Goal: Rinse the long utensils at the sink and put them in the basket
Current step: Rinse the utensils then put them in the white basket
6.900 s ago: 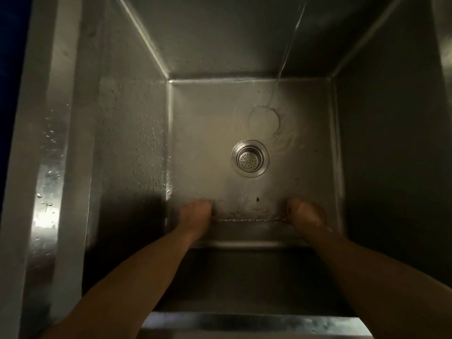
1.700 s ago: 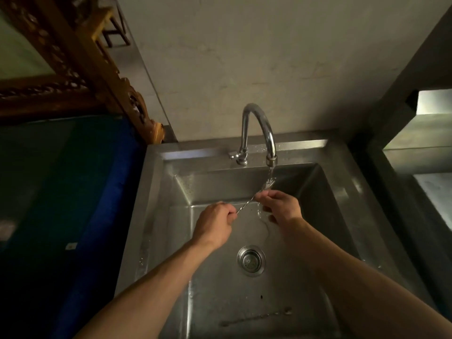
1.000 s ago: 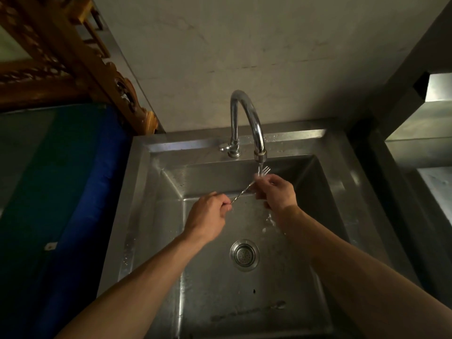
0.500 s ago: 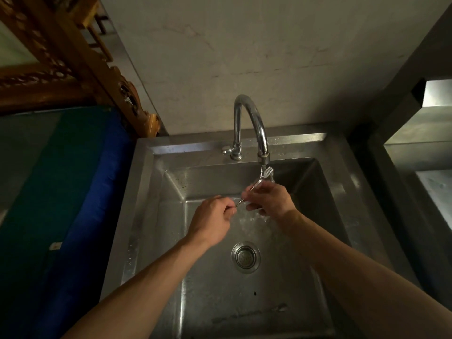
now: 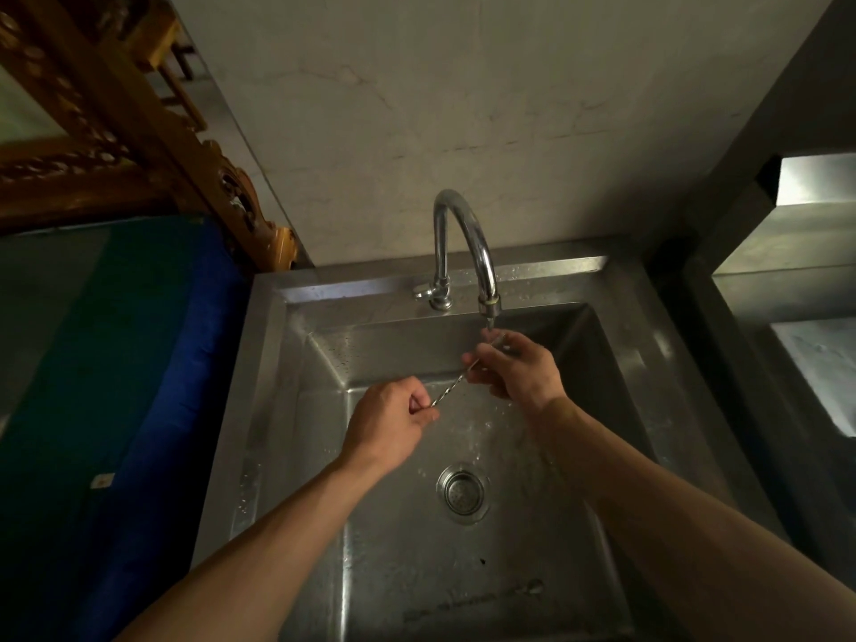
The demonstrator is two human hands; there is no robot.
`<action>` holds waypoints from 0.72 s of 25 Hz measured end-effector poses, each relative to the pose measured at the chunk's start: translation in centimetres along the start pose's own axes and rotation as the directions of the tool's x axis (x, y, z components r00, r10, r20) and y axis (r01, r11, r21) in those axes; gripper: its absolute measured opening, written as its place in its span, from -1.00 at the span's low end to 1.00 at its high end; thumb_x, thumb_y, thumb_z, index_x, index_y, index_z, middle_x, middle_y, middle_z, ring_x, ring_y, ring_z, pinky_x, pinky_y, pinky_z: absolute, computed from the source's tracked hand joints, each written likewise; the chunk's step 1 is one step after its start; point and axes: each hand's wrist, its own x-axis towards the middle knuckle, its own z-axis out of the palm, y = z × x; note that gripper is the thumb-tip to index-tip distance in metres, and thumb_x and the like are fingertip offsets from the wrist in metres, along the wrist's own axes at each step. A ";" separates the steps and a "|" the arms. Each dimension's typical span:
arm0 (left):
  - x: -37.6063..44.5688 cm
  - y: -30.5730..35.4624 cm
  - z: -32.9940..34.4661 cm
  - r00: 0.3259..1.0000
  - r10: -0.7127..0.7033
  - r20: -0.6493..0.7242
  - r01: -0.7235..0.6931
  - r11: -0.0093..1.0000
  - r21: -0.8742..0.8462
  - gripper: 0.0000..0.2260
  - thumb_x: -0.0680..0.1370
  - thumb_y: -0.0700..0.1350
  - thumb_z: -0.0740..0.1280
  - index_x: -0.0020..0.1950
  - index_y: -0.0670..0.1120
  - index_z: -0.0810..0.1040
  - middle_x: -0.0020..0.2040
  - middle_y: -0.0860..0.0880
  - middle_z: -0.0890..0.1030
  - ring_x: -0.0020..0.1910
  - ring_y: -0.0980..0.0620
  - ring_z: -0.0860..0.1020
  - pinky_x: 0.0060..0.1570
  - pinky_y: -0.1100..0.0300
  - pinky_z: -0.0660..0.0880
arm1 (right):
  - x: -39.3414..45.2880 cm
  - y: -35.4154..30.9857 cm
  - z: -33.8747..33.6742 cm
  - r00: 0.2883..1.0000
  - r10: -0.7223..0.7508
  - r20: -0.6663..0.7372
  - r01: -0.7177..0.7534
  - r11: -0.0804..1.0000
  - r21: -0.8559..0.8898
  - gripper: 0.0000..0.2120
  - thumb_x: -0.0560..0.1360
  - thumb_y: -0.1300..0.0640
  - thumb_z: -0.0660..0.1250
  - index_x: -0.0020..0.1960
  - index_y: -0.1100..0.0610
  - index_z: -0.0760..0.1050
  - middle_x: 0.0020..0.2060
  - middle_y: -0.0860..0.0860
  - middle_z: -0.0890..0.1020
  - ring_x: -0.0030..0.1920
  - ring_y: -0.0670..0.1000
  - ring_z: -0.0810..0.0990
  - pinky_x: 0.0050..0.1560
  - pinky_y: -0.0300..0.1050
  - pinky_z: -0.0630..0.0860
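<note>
A pale plaster wall, faintly cracked, rises behind. At the upper left stands carved golden-brown wooden furniture, with a blue and green covering spread below it. A steel ledge catches light at the right. The room is dim.

From my remote seat I see two bare forearms reaching into view from the bottom edge, no sleeves on either one as far up as the picture shows. The left hand wears no ring, watch or glove that I can make out, and the right hand is bare too. Both wrists are free of bands or bracelets. The light is dim, so I cannot tell finer marks on them. Nothing else of the person shows.
</note>
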 end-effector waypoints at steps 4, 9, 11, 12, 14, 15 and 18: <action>0.0 0.1 -0.1 1.000 0.001 0.018 -0.001 1.000 -0.004 -0.86 0.40 -0.07 0.50 -0.27 0.01 0.56 -0.37 0.07 0.59 -0.34 0.06 0.56 -0.26 0.14 0.53 | -0.1 -0.1 0.1 0.999 0.009 -0.033 -0.007 0.999 0.038 -0.83 0.55 0.00 0.34 0.06 0.07 0.57 -0.20 -0.02 0.75 -0.28 -0.09 0.70 -0.41 -0.30 0.47; -0.3 -0.5 -0.1 0.999 0.013 0.053 -0.014 1.000 0.027 -0.86 0.44 -0.05 0.46 -0.27 0.02 0.55 -0.37 0.07 0.59 -0.36 0.09 0.54 -0.26 0.16 0.51 | -0.1 -0.2 0.1 0.999 0.013 0.051 -0.016 0.998 0.061 -0.84 0.55 0.02 0.34 0.04 0.07 0.60 -0.17 0.02 0.74 -0.32 -0.08 0.66 -0.33 -0.20 0.43; -0.4 -0.6 -0.1 0.997 0.035 0.070 -0.037 0.999 0.022 -0.85 0.45 -0.05 0.46 -0.27 0.03 0.53 -0.38 0.08 0.57 -0.38 0.13 0.52 -0.28 0.18 0.48 | 0.0 -0.3 0.2 1.000 0.027 -0.010 -0.026 0.997 0.076 -0.76 0.57 -0.07 0.29 0.00 0.09 0.60 -0.21 0.02 0.74 -0.38 -0.08 0.64 -0.36 -0.20 0.46; -0.5 -0.6 0.0 0.996 0.047 0.081 -0.049 0.998 0.028 -0.86 0.45 -0.06 0.45 -0.26 0.02 0.53 -0.37 0.08 0.57 -0.37 0.12 0.52 -0.27 0.17 0.48 | 0.0 -0.4 0.2 1.000 0.025 -0.013 -0.024 0.998 0.066 -0.77 0.56 -0.06 0.30 0.00 0.09 0.59 -0.21 0.02 0.75 -0.38 -0.08 0.65 -0.34 -0.19 0.47; -0.5 -0.7 0.0 0.996 0.047 0.082 -0.050 0.998 0.029 -0.89 0.46 -0.06 0.45 -0.22 -0.02 0.56 -0.35 0.06 0.59 -0.34 0.07 0.55 -0.25 0.14 0.50 | 0.0 -0.4 0.2 0.999 0.004 0.042 -0.004 1.000 -0.002 -0.85 0.52 0.01 0.38 0.01 0.07 0.61 -0.19 0.00 0.75 -0.34 -0.10 0.67 -0.31 -0.17 0.45; -0.5 -0.7 0.0 0.996 0.045 0.072 -0.047 0.999 0.021 -0.90 0.47 -0.07 0.44 -0.21 -0.03 0.57 -0.35 0.07 0.58 -0.33 0.06 0.54 -0.24 0.14 0.49 | 0.1 -0.4 0.3 0.999 0.000 0.046 0.001 1.000 -0.020 -0.84 0.52 0.00 0.38 -0.02 0.07 0.62 -0.20 -0.01 0.75 -0.34 -0.11 0.67 -0.31 -0.18 0.44; -0.5 -0.3 0.1 0.997 0.056 0.061 -0.057 0.998 0.026 -0.90 0.47 -0.07 0.44 -0.19 -0.04 0.57 -0.33 0.06 0.58 -0.32 0.06 0.53 -0.24 0.15 0.46 | -0.1 -0.4 0.4 1.000 0.006 -0.028 -0.006 1.000 -0.012 -0.74 0.56 -0.09 0.30 -0.08 0.08 0.62 -0.25 -0.03 0.74 -0.36 -0.10 0.66 -0.36 -0.22 0.45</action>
